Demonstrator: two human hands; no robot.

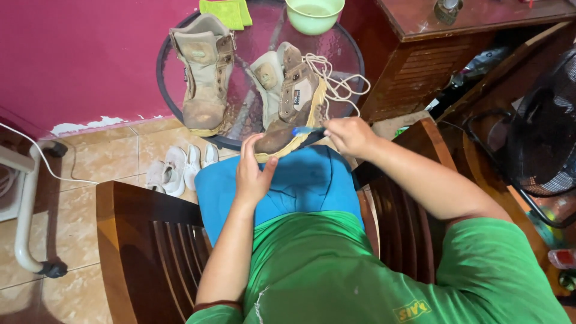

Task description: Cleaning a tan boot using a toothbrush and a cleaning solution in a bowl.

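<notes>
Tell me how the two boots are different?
The left boot stands flat on the glass table, untouched; the right boot is tipped toward the person, its toe held by the left hand. The right boot's white laces hang loose; no loose laces show on the left boot. The right hand holds a blue brush against the right boot only. Both are tan and worn.

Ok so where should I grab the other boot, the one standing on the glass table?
Probably the upright boot by its tall ankle shaft, coming from above: the collar gapes open upward, so fingers can hook inside. The near boot crowds its right side.
</notes>
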